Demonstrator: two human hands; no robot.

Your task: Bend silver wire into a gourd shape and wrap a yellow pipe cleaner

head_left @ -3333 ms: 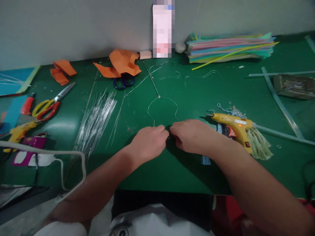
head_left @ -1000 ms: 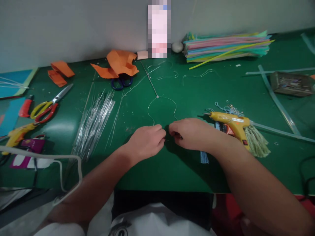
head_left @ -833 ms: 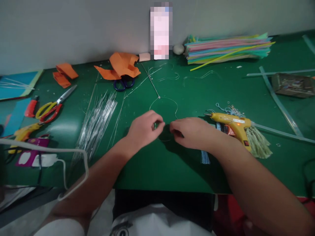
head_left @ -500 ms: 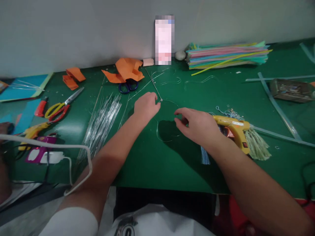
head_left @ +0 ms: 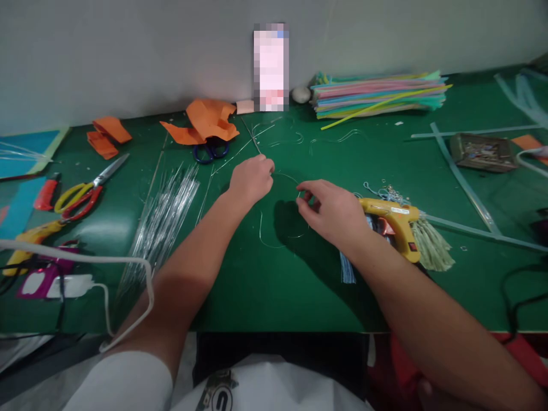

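My left hand (head_left: 252, 180) is closed in a pinch at the near end of a thin grey wire stem (head_left: 254, 140); the pinched end is hidden behind the fingers. From there a fine clear thread (head_left: 287, 176) curves across to my right hand (head_left: 331, 206), whose thumb and forefinger pinch it. Below the hands, the thread's looped part (head_left: 261, 231) lies over the green table (head_left: 265, 297). Just right of my right hand is a yellow glue gun (head_left: 396, 220), with blue tassels (head_left: 347, 268) and a pale green tassel (head_left: 434, 248) by it.
Silvery wires (head_left: 165, 211) lie left of my left arm, with red-yellow scissors (head_left: 92, 188) beyond. A white cable (head_left: 148, 285) crosses that forearm. At the back are orange paper (head_left: 205, 123), dark-handled scissors (head_left: 209, 153), a phone (head_left: 271, 68), pipe cleaners (head_left: 381, 97) and a small box (head_left: 483, 153).
The view has swung slightly right, so the table's things appear further left. My left hand now covers the stem's end, which showed before. Both pinches stay closed.
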